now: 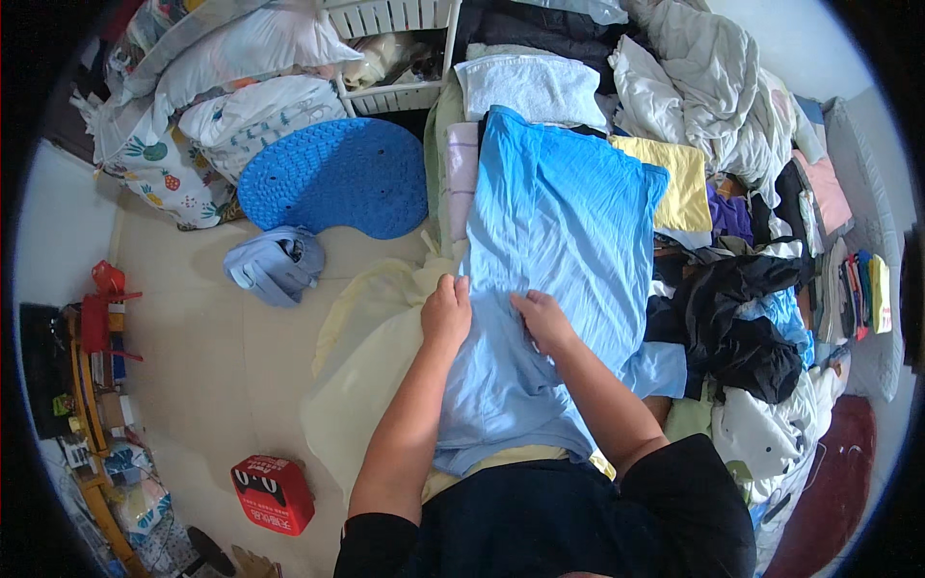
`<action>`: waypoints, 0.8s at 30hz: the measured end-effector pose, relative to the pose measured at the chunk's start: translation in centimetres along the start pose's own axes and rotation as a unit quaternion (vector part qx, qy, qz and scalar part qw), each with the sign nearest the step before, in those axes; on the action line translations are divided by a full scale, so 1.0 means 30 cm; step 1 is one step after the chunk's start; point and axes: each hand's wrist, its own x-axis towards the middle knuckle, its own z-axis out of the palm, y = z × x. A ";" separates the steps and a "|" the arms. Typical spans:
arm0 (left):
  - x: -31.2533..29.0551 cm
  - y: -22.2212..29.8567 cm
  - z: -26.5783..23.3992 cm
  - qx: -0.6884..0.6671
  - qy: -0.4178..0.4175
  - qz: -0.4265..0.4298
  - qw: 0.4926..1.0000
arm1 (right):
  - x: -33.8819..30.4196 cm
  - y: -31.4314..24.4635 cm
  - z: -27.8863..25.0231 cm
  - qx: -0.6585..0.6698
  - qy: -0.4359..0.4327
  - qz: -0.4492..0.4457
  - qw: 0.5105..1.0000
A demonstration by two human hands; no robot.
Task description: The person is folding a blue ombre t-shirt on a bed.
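Head view: blue shirt point(568, 222) lies lengthwise in front of the person, deeper blue at the far end, paler near the body. Left hand point(448, 310) is closed at the shirt's left edge, thumb up, gripping cloth. Right hand point(544, 321) pinches the shirt just beside it, toward the middle; its fingertips are partly hidden, so how much fabric it has is hard to say.

Progress, as judged from the lie of the cloth: far half is spread out, only lightly creased, one corner poking out at right. Near half is rumpled, with bunched folds around and below the right hand, so that part looks unfinished; the shirt isn't a compact shape yet.

Around it: pale yellow cloth point(361, 385) hanging at left, white towel point(530, 89) past the far end, folded yellow cloth point(679, 183) at the far right corner, black clothes point(737, 323) loose on the right. Blue mat point(332, 178), greyish-blue garment point(275, 265) and red box point(273, 493) are off to the left, garment and box on the floor point(212, 347).
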 end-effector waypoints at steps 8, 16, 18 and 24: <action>0.029 0.027 0.024 0.054 0.019 -0.046 0.997 | 0.000 0.033 -0.095 -0.273 0.011 -0.124 0.954; 0.194 0.079 -0.054 0.076 0.075 0.056 0.993 | 0.413 -0.334 -0.220 -0.188 0.096 -0.190 0.959; 0.220 0.189 -0.024 0.065 0.136 0.244 0.958 | 0.576 -0.441 -0.221 -0.206 0.214 -0.268 0.916; 0.142 0.141 0.188 0.143 -0.043 0.297 0.943 | 0.842 -0.638 -0.102 -0.324 0.173 -0.226 0.903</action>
